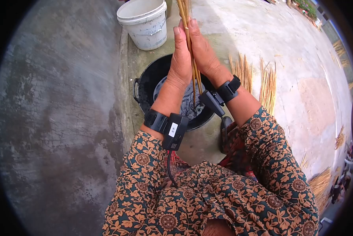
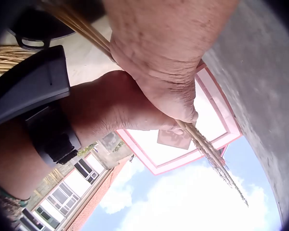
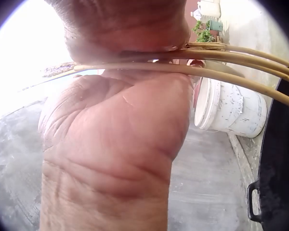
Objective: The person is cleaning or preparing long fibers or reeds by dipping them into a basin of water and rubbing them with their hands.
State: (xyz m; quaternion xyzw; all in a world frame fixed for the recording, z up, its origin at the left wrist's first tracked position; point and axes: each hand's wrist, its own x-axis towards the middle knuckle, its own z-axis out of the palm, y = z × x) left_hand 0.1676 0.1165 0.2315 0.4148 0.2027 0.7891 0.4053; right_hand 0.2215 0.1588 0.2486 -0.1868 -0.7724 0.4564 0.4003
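My left hand (image 1: 179,63) and right hand (image 1: 204,51) face each other palm to palm, thumbs pointing up and away. Between the palms they press a few long golden straw stalks (image 1: 183,13). In the right wrist view the stalks (image 3: 221,56) run between the two palms. Their feathery tips (image 2: 212,151) stick out beyond the hands in the left wrist view. The lower stalk ends hang over a black tub (image 1: 145,84) with dark rippling water in it. Most fingers are hidden behind the thumbs in the head view.
A white paint-stained bucket (image 1: 149,33) stands behind the tub on the left. Loose straw (image 1: 245,72) and more stalks (image 1: 267,86) lie on the concrete to the right. Further straw (image 1: 320,187) lies at the lower right. A raised concrete edge (image 1: 124,86) runs left of the tub.
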